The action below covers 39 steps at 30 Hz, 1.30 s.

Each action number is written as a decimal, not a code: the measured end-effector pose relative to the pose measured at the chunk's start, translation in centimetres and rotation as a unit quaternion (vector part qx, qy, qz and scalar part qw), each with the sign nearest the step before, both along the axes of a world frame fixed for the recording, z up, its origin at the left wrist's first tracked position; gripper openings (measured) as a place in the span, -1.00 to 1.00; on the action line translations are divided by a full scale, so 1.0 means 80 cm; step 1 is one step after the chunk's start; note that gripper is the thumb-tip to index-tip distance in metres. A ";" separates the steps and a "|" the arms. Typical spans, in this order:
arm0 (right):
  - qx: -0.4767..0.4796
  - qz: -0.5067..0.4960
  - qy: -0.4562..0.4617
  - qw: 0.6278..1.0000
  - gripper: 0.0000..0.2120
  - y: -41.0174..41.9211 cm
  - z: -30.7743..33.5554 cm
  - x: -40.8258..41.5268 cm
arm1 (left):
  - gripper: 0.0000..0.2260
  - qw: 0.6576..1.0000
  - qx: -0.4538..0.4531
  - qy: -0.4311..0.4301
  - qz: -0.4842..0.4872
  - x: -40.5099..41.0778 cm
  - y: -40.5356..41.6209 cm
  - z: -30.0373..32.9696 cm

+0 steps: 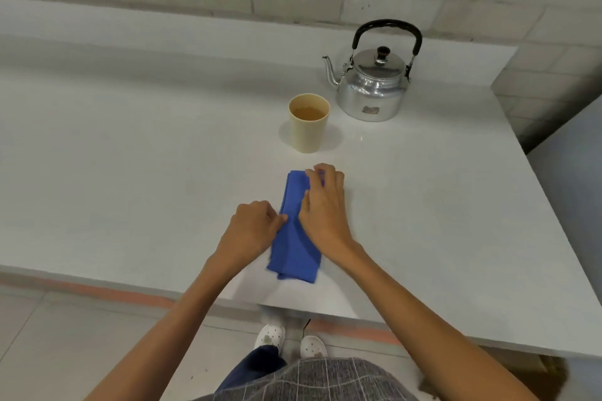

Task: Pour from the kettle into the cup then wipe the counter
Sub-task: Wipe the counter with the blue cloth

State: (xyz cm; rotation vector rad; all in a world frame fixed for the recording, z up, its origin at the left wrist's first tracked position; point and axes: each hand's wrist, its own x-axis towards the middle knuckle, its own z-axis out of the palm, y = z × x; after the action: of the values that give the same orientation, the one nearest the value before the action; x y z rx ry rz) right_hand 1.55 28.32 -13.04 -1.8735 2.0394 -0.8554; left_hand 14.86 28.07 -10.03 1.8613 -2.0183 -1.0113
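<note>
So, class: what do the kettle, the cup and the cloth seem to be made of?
Kettle: shiny silver metal, likely aluminium, judging by its reflections. Cup: matte beige, probably plastic, with a smooth, even wall. Cloth: blue woven fabric, folded, soft creases.

Both forearms reach forward, left hand (252, 225) curled with fingertips pinching, right hand (325, 205) laid flat, palm down

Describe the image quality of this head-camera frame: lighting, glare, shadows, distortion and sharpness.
Head view: soft, even light; faint glare on the white stone counter and bright highlights on the shiny metal kettle. A pale shadow rings the beige plastic cup. Wide-angle distortion bows the counter's edges. The picture is slightly soft overall; the left hand and right hand on the folded blue cloth show no motion streaks.
</note>
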 end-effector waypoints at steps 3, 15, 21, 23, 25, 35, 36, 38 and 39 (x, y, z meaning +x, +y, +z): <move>0.053 0.015 0.033 0.998 -0.52 0.000 -0.012 0.029 | -0.77 0.996 -0.081 -0.018 -0.018 0.009 -0.014 -0.008; 0.060 0.038 0.142 0.987 -0.52 0.046 -0.030 0.045 | -0.55 0.974 -0.176 -0.063 -0.127 0.027 -0.029 -0.064; 0.063 0.020 0.138 0.988 -0.51 0.096 -0.030 -0.028 | -0.49 0.965 -0.207 -0.079 -0.142 0.028 -0.023 -0.072; 0.070 -0.021 0.132 0.989 -0.51 0.094 -0.028 -0.063 | -0.50 0.962 -0.224 -0.071 -0.139 0.028 -0.021 -0.073; 0.082 -0.048 0.142 0.985 -0.51 0.078 -0.026 -0.093 | -0.52 0.961 -0.233 -0.064 -0.135 0.027 -0.020 -0.074; 0.099 -0.017 0.188 0.977 -0.50 -0.026 -0.030 -0.070 | -0.54 0.961 -0.238 -0.064 -0.128 0.026 -0.018 -0.076; 0.097 -0.003 0.194 0.976 -0.50 -0.027 -0.030 -0.060 | -0.54 0.961 -0.239 -0.065 -0.126 0.026 -0.018 -0.076; 0.089 0.030 0.202 0.975 -0.49 -0.025 -0.029 -0.037 | -0.54 0.960 -0.243 -0.066 -0.126 0.026 -0.018 -0.076; 0.083 0.049 0.204 0.974 -0.49 -0.021 -0.029 -0.026 | -0.54 0.959 -0.243 -0.067 -0.127 0.026 -0.018 -0.076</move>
State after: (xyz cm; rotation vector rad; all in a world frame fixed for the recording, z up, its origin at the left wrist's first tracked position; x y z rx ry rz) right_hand -0.53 26.67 -15.32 -2.1686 2.1335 -0.2770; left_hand 16.97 26.62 -16.15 1.4697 -2.3579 -0.3817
